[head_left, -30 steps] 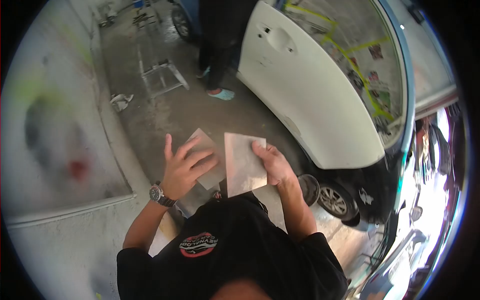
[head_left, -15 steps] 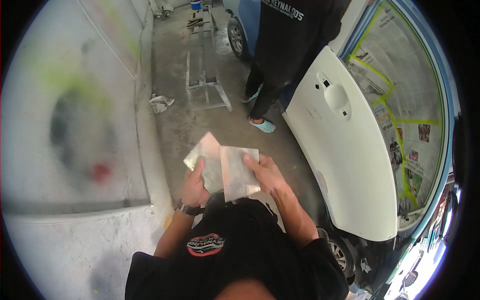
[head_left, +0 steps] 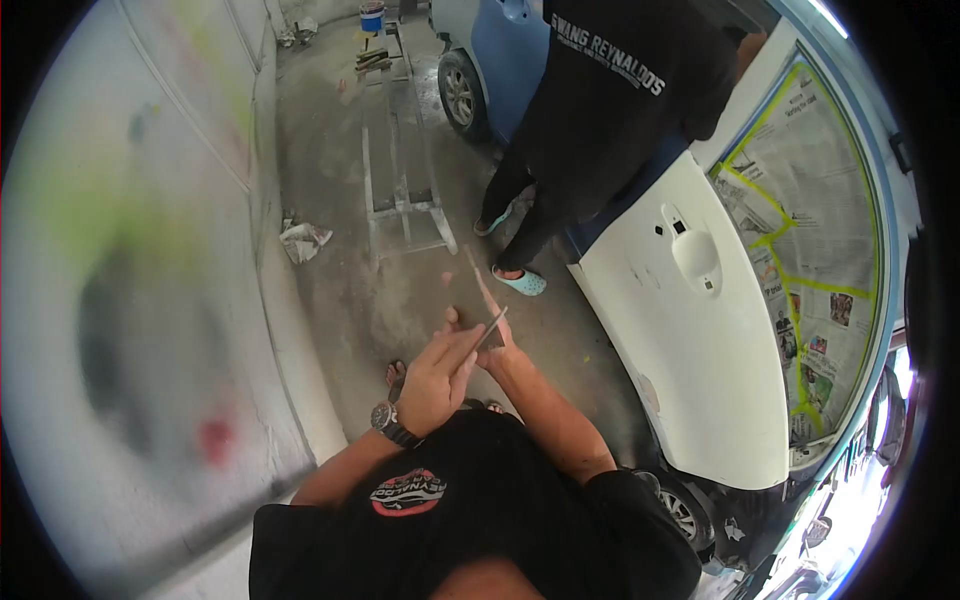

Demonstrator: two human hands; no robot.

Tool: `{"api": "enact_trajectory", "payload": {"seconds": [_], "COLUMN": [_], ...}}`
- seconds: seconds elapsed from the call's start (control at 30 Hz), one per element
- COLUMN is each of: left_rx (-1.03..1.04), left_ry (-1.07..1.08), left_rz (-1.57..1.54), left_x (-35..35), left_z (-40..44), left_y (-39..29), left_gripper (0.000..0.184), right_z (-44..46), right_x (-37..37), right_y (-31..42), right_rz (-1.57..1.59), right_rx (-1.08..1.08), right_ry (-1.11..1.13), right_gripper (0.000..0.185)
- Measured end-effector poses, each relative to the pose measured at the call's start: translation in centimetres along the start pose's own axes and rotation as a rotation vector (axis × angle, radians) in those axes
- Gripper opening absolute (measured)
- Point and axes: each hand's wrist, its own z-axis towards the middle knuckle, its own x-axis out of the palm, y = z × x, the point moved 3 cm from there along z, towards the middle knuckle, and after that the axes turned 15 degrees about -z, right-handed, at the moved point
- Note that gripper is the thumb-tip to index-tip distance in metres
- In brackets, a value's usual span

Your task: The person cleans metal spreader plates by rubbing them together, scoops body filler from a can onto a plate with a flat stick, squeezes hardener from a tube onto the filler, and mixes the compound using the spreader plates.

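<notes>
Concrete floor [head_left: 335,315] backs the head view, where a thin sheet [head_left: 495,325] stands nearly edge-on, clamped in the left hand [head_left: 435,385], beside the right hand [head_left: 499,350], whose fingers I cannot tell; light, even pressure would probably avoid creasing it.

A thin, straight grey sheet [head_left: 492,327] stands raised between the left hand [head_left: 432,384] and the right hand [head_left: 501,340], turned almost edge-on so its faces barely show, its upper end slanting right; its lower part is hidden, and a pinkish sliver [head_left: 484,288] beyond is too blurred to identify
</notes>
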Motion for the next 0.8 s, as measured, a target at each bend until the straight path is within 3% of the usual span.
{"api": "enact_trajectory", "payload": {"seconds": [0.17, 0.2, 0.33, 0.4, 0.43, 0.53, 0.63, 0.73, 0.8], "left_rx": [-0.190, -0.230, -0.217, -0.220, -0.125, 0.069, 0.077, -0.033, -0.138], "left_ry": [-0.243, -0.290, -0.283, -0.271, -0.212, -0.054, 0.021, -0.082, -0.167], "left_rz": [-0.069, -0.079, 0.019, 0.028, -0.015, -0.080, -0.032, -0.048, -0.108], "left_x": [-8.5, -10.2, -15.6, -16.7, -16.1, -12.7, -11.4, -11.8, -11.9], "left_z": [4.1, 4.9, 8.4, 9.0, 9.1, 7.4, 7.2, 9.2, 10.3], "left_y": [3.6, 4.7, 7.3, 7.8, 6.9, 4.0, 4.9, 5.9, 7.1], "left_gripper": [0.029, 0.028, 0.028, 0.029, 0.026, 0.021, 0.022, 0.024, 0.026], "right_z": [2.9, 4.3, 3.2, 5.5, 6.4, 8.5, 9.7, 10.9, 11.7], "right_x": [6.6, 4.8, 9.2, 8.4, 8.0, 10.0, 11.0, 10.1, 8.8], "right_y": [-0.4, -1.1, 2.2, 1.9, 2.0, 2.9, 2.1, 1.3, 0.3], "right_rz": [-0.235, -0.436, -0.969, -0.729, -0.611, -0.031, 0.002, 0.000, -0.133], "right_rx": [-0.065, 0.082, 0.060, -0.025, -0.069, -0.110, -0.042, -0.117, -0.153], "right_ry": [-0.224, -0.130, -0.188, -0.240, -0.269, -0.135, 0.032, 0.023, -0.104], "right_gripper": [0.048, 0.049, 0.068, 0.072, 0.074, 0.079, 0.070, 0.070, 0.067]}}
